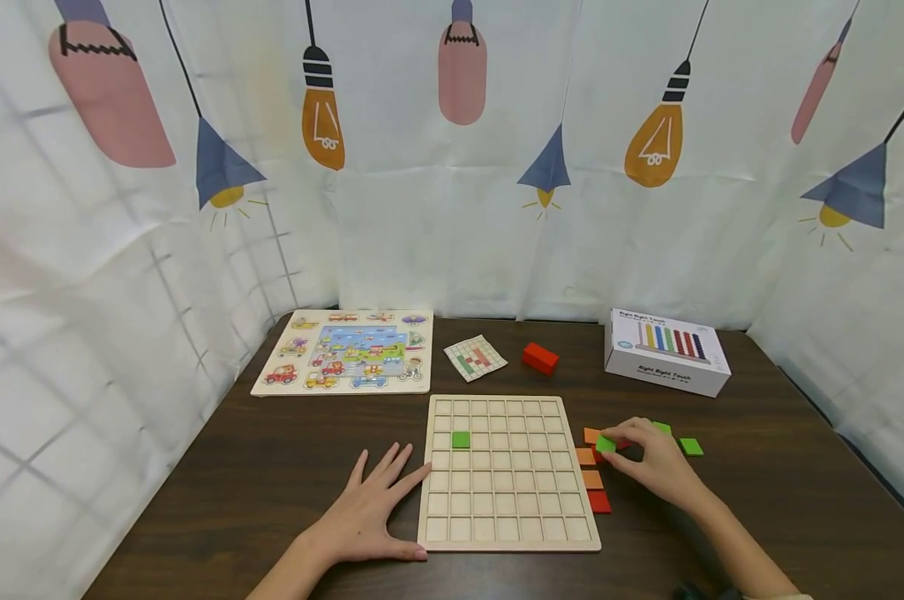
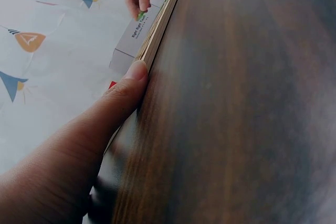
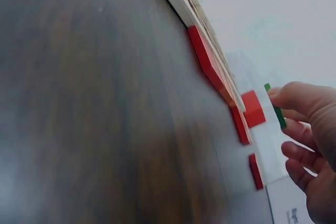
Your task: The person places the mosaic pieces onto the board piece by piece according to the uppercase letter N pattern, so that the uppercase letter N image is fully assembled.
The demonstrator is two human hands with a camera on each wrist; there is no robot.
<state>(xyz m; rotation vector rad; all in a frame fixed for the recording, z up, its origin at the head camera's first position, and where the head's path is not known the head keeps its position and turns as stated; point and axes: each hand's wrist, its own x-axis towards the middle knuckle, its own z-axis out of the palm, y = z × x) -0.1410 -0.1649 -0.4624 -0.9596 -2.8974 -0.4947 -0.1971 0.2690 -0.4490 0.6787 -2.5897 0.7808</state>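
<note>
A pale wooden grid board (image 1: 502, 481) lies on the dark table, with one green square tile (image 1: 461, 440) set in a cell at its upper left. My left hand (image 1: 369, 508) rests at the board's left side, fingers spread, its thumb (image 2: 123, 90) at the near corner edge. To the right of the board, my right hand (image 1: 657, 462) pinches a second green tile (image 3: 276, 107) between thumb and fingertips, raised above the table. Orange tiles (image 1: 591, 479) and red tiles (image 1: 599, 502) lie along the board's right edge, some partly covered by that hand. Another green tile (image 1: 691, 447) lies beyond it.
Behind the board are a small patterned grid card (image 1: 476, 358) and a red block (image 1: 540, 358). A vehicle picture puzzle (image 1: 357, 354) lies at the back left. A white box (image 1: 665, 354) stands at the back right, before a printed curtain (image 1: 452, 242).
</note>
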